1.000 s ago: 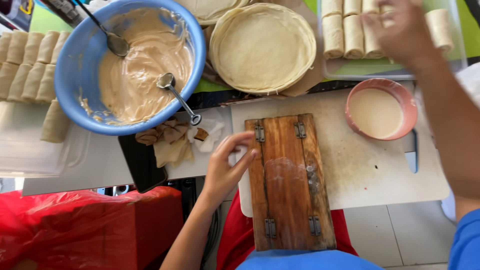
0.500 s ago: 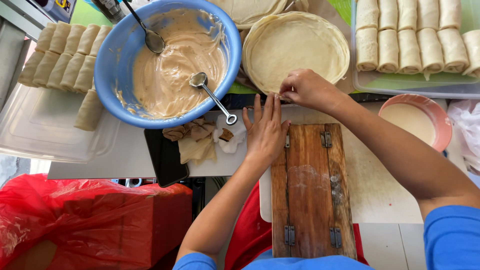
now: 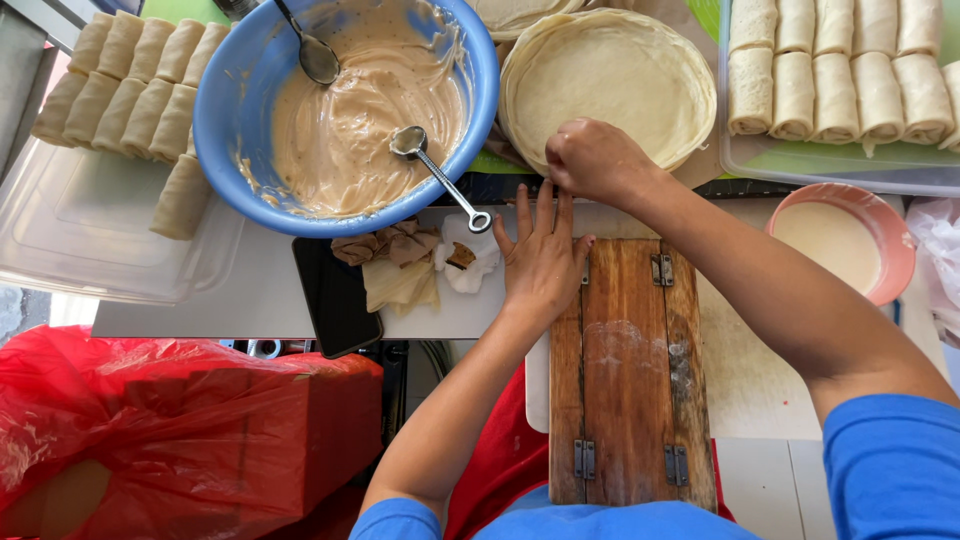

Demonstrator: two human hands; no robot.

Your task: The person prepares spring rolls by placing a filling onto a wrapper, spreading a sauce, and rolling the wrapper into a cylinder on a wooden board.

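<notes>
My left hand (image 3: pixel 541 257) lies flat with fingers spread on the white cutting board (image 3: pixel 745 380), at the top left corner of the hinged wooden board (image 3: pixel 628 370). Just above it, my right hand (image 3: pixel 592 160) pinches the near edge of the top thin round wrapper in the stack (image 3: pixel 607 88). A blue bowl (image 3: pixel 345 110) of pale creamy filling with two spoons in it stands to the left.
Rows of rolled wrappers lie in a clear tray (image 3: pixel 835 60) at the upper right and on a lid (image 3: pixel 130 95) at the upper left. A pink bowl (image 3: pixel 848 250) of white paste sits right. Crumpled tissue (image 3: pixel 420 262), a dark phone (image 3: pixel 334 297) and a red plastic bag (image 3: pixel 180 440) lie left.
My right hand came down from the rolls at the upper right to the edge of the wrapper stack. My left hand slid up from the wooden board's left side to its top corner.
</notes>
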